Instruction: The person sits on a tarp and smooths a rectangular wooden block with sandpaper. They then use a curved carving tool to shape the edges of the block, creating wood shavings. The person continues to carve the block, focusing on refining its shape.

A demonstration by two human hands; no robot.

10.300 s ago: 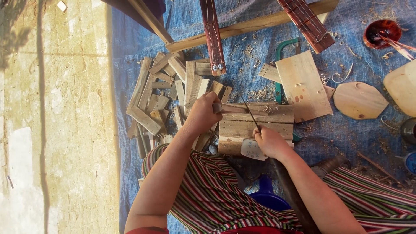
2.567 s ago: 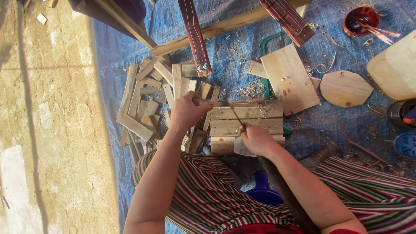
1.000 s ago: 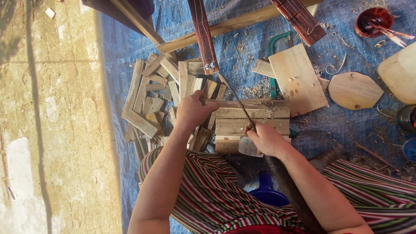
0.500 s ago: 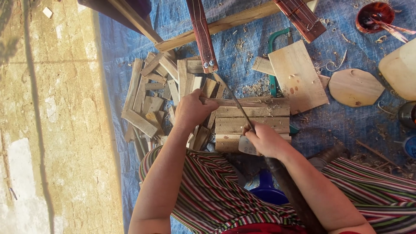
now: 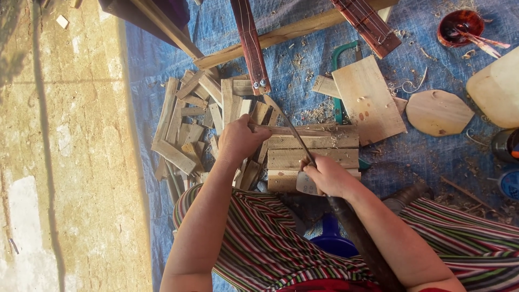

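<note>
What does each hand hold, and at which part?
The left hand holds a thin wooden stick at its left end. The right hand grips a knife by its handle end, blade on the stick.

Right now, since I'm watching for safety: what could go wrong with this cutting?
The left hand pins the thin wood strip close to the blade held by the right hand; a slip might nick the fingers. The stacked boards underneath look loose and could shift.

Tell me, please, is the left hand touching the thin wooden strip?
Touching: the head view shows the left hand closed around the thin wooden strip's end.
</note>
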